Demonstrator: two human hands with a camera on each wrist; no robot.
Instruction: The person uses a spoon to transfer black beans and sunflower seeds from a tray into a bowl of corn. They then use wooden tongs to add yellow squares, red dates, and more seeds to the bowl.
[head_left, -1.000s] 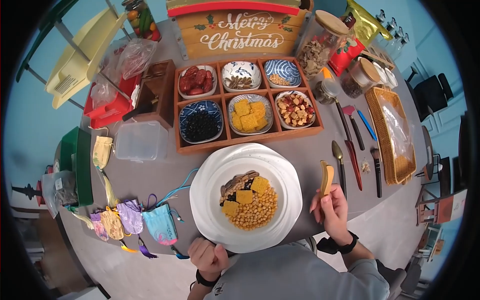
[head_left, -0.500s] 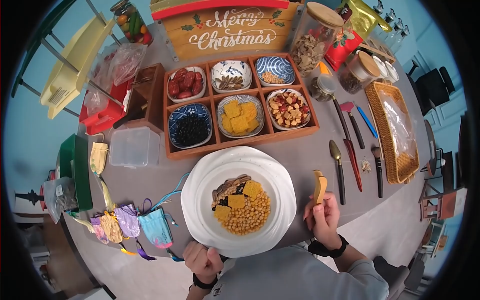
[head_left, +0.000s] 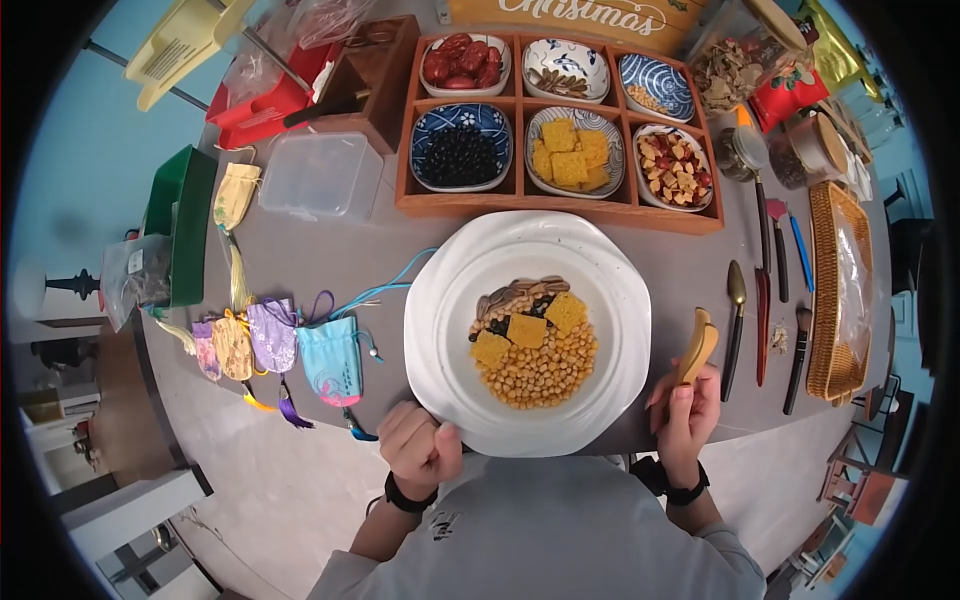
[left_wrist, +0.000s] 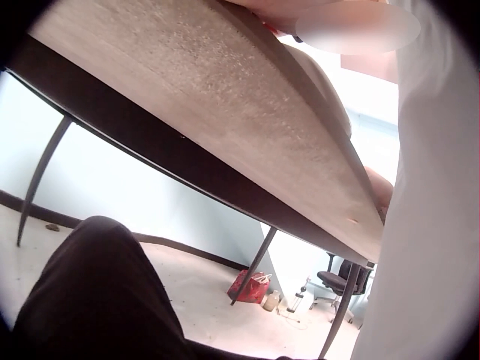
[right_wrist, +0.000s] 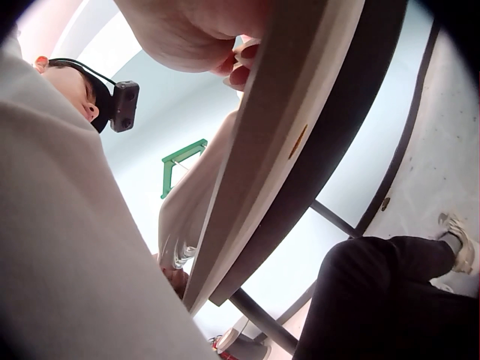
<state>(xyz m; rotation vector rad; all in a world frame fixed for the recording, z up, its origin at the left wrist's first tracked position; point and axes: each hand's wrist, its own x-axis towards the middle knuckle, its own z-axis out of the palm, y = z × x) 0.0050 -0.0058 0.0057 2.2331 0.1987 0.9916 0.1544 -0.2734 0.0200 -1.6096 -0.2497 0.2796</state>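
My right hand (head_left: 688,412) grips a pair of small wooden tongs (head_left: 697,347), tips upward, over the table edge right of the white plate. My left hand (head_left: 418,446) rests at the table's front edge by the plate's lower left rim, fingers loosely curled, holding nothing. On the white plate (head_left: 432,330) lie yellow beans (head_left: 537,375), three yellow square pieces (head_left: 527,331), some black beans and brown elongated pieces (head_left: 515,293). The left wrist view shows mostly the tabletop's underside (left_wrist: 225,112); in the right wrist view, part of the right hand (right_wrist: 195,34) appears above the table edge.
Behind the plate stands a wooden divided tray (head_left: 560,207) with bowls of red dates (head_left: 462,61), black beans (head_left: 460,153), yellow squares (head_left: 572,153) and chopped pieces (head_left: 675,165). Small pouches (head_left: 330,358) lie left; a spoon (head_left: 736,290), brush (head_left: 798,360) and wicker basket (head_left: 828,365) lie right.
The head view has tilted down and shifted, so the table's things sit higher in it. The right hand still holds the tongs, and the left hand stays by the plate.
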